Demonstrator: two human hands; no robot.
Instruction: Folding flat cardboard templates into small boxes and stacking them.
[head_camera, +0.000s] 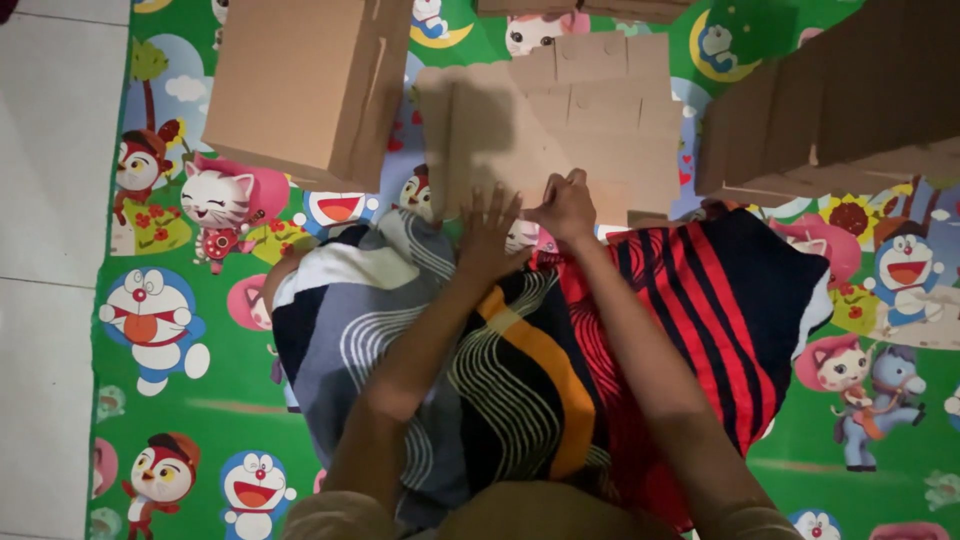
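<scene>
1. 2 hands in shot: the left hand (487, 235) is spread wide, fingers splayed flat on the lower edge of the flat cardboard sheet (560, 125); the right hand (567, 205) pinches that same edge, fingers curled narrow.
2. 1 flat sheet, lying on the green cartoon mat (190, 400) just beyond the knees.
3. 2 cardboard boxes flank it: 1 closed box (300, 85) upper left, 1 larger box (840, 105) upper right.
4. 1 patterned cloth (520, 360) drapes the lap, hiding the sheet's near corner.
</scene>
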